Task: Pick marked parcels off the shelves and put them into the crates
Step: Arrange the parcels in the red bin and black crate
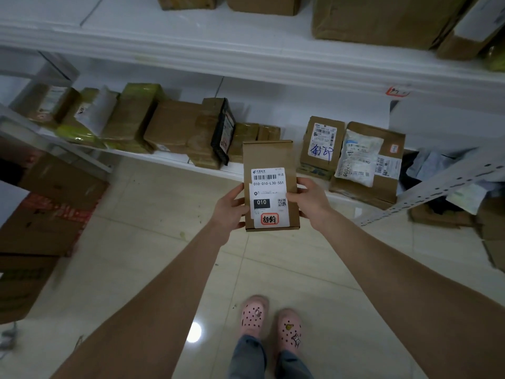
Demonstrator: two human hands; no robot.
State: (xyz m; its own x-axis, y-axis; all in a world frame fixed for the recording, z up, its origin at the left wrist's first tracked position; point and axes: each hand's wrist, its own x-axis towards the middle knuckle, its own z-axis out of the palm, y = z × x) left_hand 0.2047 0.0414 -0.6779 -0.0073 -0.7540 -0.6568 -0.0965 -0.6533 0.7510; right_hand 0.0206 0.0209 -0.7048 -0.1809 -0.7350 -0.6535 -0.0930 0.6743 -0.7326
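Several large brown cardboard boxes [52, 214] stand stacked on the pale tiled floor [153, 242] at the left, blurred. Right of them and farther off, the lower white shelf [169, 157] carries a row of taped brown parcels [175, 127] packed against one another.

At the centre, the left grip [231, 207] pinches the left edge of a slim brown cardboard parcel with a white shipping label [269, 157], and the right grip [310, 199] clasps the opposite edge, thumb across the front. Both grips are thus holding this one parcel. It is upright in the air, in front of the shelf and above the floor, touching nothing else. A red-framed handwritten mark [269, 219] sits at the foot of its label, so it looks like a marked one.

Further right, two flat brown labelled parcels [323, 143] rest on the same shelf, and a grey perforated metal upright [442, 184] slants past them.

The step in hand seems to be checking the label, with the pick made and the drop not yet done. No crate shows, so the next move likely calls for turning away from the shelf to find one, then lowering the parcel in.
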